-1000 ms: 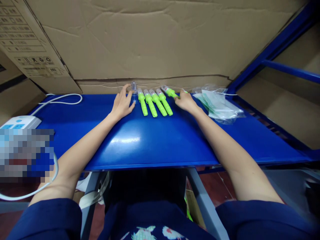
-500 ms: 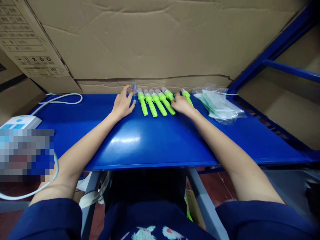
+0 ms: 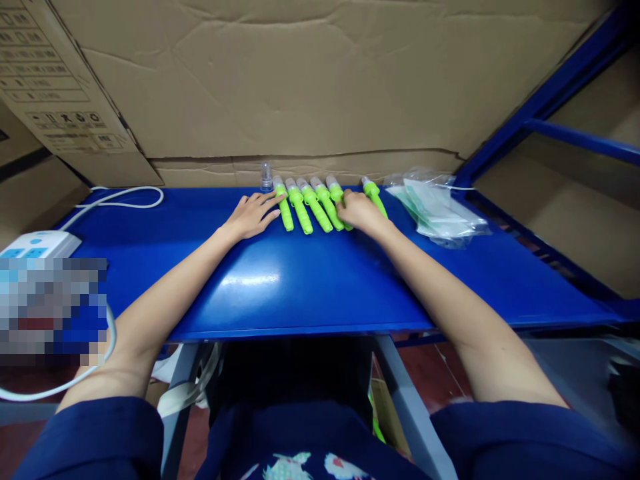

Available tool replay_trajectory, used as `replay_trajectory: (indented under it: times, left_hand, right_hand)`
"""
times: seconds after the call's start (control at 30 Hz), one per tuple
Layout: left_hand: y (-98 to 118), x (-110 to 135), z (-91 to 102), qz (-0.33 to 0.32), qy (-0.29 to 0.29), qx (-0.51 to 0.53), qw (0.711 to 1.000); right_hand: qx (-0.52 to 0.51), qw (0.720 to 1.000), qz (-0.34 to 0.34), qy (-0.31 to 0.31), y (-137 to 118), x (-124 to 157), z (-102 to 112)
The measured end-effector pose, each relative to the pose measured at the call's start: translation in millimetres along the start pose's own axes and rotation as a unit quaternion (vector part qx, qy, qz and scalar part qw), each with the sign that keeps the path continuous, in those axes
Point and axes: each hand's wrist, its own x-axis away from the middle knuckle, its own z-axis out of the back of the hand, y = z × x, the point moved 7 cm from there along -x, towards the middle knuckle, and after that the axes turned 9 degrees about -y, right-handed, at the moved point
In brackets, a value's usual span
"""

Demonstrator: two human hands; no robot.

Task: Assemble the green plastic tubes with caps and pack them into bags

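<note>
Several lime-green sticks with clear caps lie side by side at the back of the table. My left hand [image 3: 254,215] rests open, fingers stretched, its fingertips touching the leftmost green stick [image 3: 287,215]. Just behind that hand a separate clear cap [image 3: 266,177] stands upright. At the right end of the row, my right hand [image 3: 361,212] is closed with its fingers around a green stick [image 3: 334,188], partly hiding it. Another green stick [image 3: 373,191] lies apart, to the right of the row, its lower end behind my right hand.
A clear plastic bag [image 3: 445,212] with pale green and white contents lies on the right of the blue table [image 3: 320,287]. At left are a white power strip [image 3: 47,241] and a looped white cable [image 3: 135,193]. Cardboard [image 3: 320,80] walls the back; a blue metal frame [image 3: 550,87] rises at right.
My left hand has moved from beside the standing clear cap onto the leftmost green stick. My right hand has pushed the row's last stick slightly left and straighter, closer to its neighbours.
</note>
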Motion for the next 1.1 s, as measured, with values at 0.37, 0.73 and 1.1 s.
replay_trajectory:
  times: [0.37,0.73,1.1]
  left_hand:
    - [-4,0,-4.1,0.003,-0.025,0.001,1.000]
    - [16,1,-0.5,0.043,-0.022,-0.030,0.998]
    - [20,0,-1.5,0.036,-0.027,-0.015,0.999]
  right_hand:
    - [0.016,1.000,0.004,-0.023,-13,12,5]
    - [0.004,1.000,0.000,-0.024,-13,13,6]
    - [0.003,1.000,0.012,-0.012,-14,11,6]
